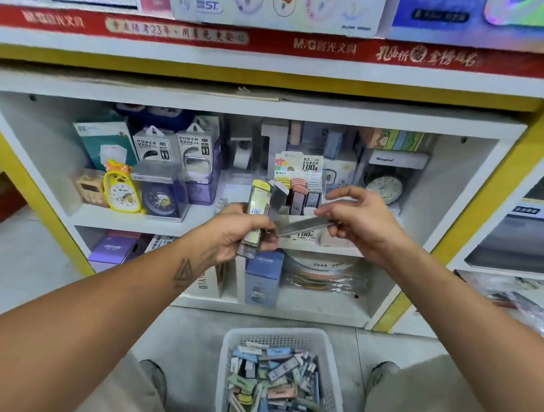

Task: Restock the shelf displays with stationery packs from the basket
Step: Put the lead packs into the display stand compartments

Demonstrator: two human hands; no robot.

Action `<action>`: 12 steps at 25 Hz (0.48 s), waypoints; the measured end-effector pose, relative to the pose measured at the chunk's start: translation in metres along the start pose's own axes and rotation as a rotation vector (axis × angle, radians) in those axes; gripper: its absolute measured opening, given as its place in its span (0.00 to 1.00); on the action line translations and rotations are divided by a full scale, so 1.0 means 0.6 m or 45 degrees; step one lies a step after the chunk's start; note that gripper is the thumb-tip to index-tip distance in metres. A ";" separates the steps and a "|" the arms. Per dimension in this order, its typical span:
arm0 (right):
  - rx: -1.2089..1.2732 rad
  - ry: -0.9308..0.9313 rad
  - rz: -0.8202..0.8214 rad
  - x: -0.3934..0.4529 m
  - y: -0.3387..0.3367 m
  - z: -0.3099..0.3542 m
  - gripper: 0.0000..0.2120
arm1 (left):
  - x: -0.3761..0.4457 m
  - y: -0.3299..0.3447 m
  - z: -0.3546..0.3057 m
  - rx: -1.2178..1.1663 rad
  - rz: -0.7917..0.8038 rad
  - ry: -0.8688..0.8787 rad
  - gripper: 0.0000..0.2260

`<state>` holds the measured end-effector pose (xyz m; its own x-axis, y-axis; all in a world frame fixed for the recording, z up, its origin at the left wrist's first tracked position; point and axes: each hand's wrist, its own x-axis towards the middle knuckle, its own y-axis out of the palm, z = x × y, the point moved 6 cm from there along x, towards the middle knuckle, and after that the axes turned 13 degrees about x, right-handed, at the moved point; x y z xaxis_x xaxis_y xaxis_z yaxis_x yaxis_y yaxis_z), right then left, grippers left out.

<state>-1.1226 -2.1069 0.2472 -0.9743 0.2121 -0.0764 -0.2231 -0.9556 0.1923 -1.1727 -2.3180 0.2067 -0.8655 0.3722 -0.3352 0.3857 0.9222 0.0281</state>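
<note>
Two hands (236, 232) (359, 221) grip slim, seemingly plastic packs (257, 211).

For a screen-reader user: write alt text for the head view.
A person's left hand grips several slim packs while the right hand pinches a grey pack, before a shelf's display box. Below, a white basket holds more.

White shelving unit (255, 106) with yellow edge trim (477, 201), red banner strip (275, 42) with Chinese lettering and M&G logo across upper shelf front. Pale grey tiled floor (27, 272). Shelf background stock: yellow chick alarm clock (122, 187), power bank boxes (171, 149), round clock (384, 189) at right. Second white unit (520, 223) on right edge. Light bright and even, source not visible
</note>
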 end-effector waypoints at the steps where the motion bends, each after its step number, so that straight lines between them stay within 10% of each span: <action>1: -0.077 -0.064 -0.020 0.015 -0.007 0.020 0.08 | 0.011 -0.003 -0.006 0.008 -0.027 -0.006 0.16; 12: -0.735 -0.382 -0.068 0.138 -0.012 0.046 0.04 | 0.097 -0.003 -0.029 -0.090 -0.052 -0.052 0.07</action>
<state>-1.2029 -2.0769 0.2665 -0.9476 0.2304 0.2214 -0.2998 -0.8805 -0.3672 -1.2289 -2.2961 0.2034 -0.8660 0.3305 -0.3752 0.3252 0.9423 0.0795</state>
